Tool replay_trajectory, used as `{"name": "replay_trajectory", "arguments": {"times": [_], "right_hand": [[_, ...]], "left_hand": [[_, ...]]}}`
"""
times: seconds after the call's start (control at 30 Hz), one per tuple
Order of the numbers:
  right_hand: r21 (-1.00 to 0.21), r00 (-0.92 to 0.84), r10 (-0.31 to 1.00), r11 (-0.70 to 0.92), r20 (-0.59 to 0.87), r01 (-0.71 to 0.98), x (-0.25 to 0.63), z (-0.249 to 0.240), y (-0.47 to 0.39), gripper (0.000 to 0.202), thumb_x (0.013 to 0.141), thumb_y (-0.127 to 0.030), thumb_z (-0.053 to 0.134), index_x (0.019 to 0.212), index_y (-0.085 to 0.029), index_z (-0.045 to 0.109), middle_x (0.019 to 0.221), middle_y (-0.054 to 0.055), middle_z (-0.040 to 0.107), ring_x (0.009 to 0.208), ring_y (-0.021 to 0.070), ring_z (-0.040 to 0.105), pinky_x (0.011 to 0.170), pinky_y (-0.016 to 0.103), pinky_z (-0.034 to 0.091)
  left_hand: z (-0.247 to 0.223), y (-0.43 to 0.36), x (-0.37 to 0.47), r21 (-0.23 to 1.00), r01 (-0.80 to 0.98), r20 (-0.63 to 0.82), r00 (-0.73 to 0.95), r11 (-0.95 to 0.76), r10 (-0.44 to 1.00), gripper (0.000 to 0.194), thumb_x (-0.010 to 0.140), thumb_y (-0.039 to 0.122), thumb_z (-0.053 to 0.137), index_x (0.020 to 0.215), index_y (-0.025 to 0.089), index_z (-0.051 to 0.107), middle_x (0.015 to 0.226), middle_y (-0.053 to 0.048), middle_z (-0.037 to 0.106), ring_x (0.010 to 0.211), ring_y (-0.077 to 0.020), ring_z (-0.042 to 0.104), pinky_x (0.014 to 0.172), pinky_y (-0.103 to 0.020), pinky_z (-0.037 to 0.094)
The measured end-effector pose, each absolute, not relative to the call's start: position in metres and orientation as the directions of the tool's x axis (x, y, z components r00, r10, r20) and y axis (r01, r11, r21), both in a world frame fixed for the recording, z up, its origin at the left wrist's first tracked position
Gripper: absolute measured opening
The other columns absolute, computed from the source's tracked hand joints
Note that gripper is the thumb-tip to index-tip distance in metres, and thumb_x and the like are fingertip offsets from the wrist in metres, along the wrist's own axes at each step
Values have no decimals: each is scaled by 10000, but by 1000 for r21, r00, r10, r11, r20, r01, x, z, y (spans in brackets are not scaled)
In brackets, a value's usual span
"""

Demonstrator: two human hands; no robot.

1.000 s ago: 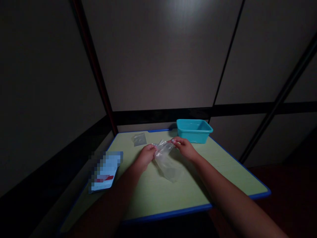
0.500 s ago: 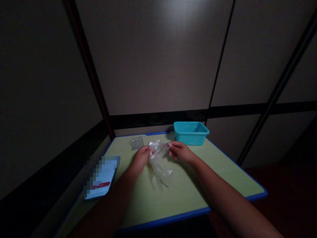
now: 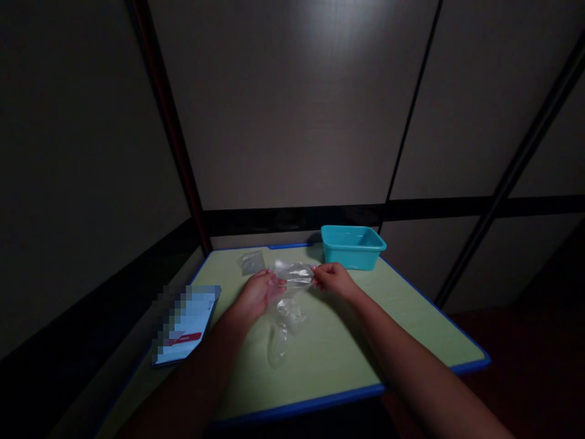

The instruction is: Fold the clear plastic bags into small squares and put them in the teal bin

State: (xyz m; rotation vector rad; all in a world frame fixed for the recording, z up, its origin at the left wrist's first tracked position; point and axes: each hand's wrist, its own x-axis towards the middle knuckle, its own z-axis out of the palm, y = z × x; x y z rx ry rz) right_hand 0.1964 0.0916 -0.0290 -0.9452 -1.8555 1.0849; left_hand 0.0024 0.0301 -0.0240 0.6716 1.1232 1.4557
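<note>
A thin, clear piece of plastic film [image 3: 292, 275] is stretched between my two hands above the table. My left hand [image 3: 256, 296] grips its left side, and some fingers show through the film. At the right edge, my right hand [image 3: 335, 279] pinches it between closed fingertips. Below, the crumpled film hangs toward the table and narrows to a rounded, finger-like end. Whether it is a glove or a bag I cannot tell. A small, flat, see-through plastic piece [image 3: 252, 263] lies on the table beyond my left hand.
An open turquoise plastic tub [image 3: 353, 257] stands at the back right of the pale green table [image 3: 347, 347], which has a blue edge. At the left lies a tablet-like device [image 3: 189, 326] with a lit screen, partly pixelated. Panelled walls [image 3: 292, 122] rise behind and to the left.
The upper part of the film has gone from bunched to pulled wide between my hands. Its hanging end has swung left and toward me. My right hand has closed on the edge.
</note>
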Motion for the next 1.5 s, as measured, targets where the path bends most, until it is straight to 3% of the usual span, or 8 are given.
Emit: {"name": "replay_trajectory", "arguments": {"times": [0.33,0.5,0.73,0.87,1.03,1.17,1.33,1.5], "right_hand": [[-898,-224,919,373,324,232,198,-28,94,483,718,-591,512,488,-166,510,455,15,511,413,96,415,437,234,309],[-895,-99,948,318,302,313,203,-34,101,493,732,-604,479,484,-178,483,421,2,458,391,97,387,417,238,284],[-835,-24,936,325,352,444,206,-37,104,359,738,-551,498,687,-196,477,579,-4,542,509,130,488,500,244,338],[-797,-99,899,425,427,429,202,-30,98,387,755,-567,481,729,-182,514,660,4,545,606,134,488,560,247,352],[-895,-361,892,372,272,246,198,-24,89,490,733,-638,470,694,-156,549,627,7,532,590,126,476,564,245,360],[-920,-486,846,345,220,185,197,-25,86,628,724,-738,361,715,-154,592,656,25,560,606,136,491,588,263,385],[-932,-523,828,326,200,159,198,-32,89,762,738,-773,196,799,-160,644,815,83,635,791,196,562,749,328,415],[-880,-402,870,406,287,249,201,-33,94,732,756,-749,223,903,-178,656,993,91,631,968,223,531,910,376,340]], "left_hand": [[-21,28,3,877,-398,-319,-64,269,946,242,776,418,566,774,178,589,651,-43,661,523,-173,619,499,-281,489],[-26,27,1,925,-307,-197,115,223,974,157,620,250,696,738,161,641,727,-77,683,710,-230,649,674,-342,502],[-25,23,4,955,-204,-204,83,217,975,181,592,240,709,709,132,622,678,-72,676,601,-218,650,609,-320,481],[-24,20,5,963,-164,-189,164,216,968,233,688,327,654,814,137,607,642,-64,667,537,-184,629,603,-311,473],[-26,16,8,968,-95,-189,334,233,924,294,680,380,656,851,144,615,597,-44,633,511,-171,599,552,-296,452],[-26,14,12,986,-29,-147,308,163,940,198,671,348,649,727,161,617,459,33,502,359,-94,434,397,-226,309],[-27,14,14,992,30,-127,285,124,950,170,665,320,642,608,166,595,426,53,419,342,-65,328,370,-221,199],[-31,18,12,987,26,-158,254,156,954,183,664,342,632,695,161,628,426,69,393,332,-58,300,360,-208,177]]}}
